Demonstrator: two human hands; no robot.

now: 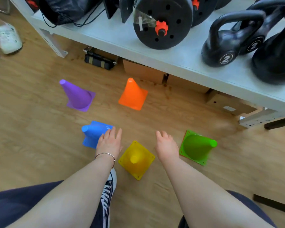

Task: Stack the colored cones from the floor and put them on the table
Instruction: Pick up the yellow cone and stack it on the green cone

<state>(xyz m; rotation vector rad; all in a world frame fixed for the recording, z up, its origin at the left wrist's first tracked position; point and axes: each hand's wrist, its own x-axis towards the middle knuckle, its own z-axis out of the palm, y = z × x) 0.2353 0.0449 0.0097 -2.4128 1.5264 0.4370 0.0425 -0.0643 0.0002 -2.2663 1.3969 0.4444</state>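
Several cones stand upright on the wooden floor: a purple cone (78, 96) and an orange cone (133, 95) farther away, a blue cone (93, 133), a yellow cone (136, 159) and a green cone (198, 146) nearer. The green one seems to sit over an orange base. My left hand (110, 142) reaches forward, open, covering the blue cone's right edge. My right hand (166, 145) is open between the yellow and green cones, holding nothing. The white table (115, 37) stands beyond the cones.
On the table are black kettlebells (227, 46), a dumbbell with weight plates (161, 22) and a black bag (64, 9). Cardboard boxes (143, 69) and a black strap bundle (99, 60) lie under it. Someone else's white shoe (7, 38) is at the far left. My own shoe (109, 191) is near the yellow cone.
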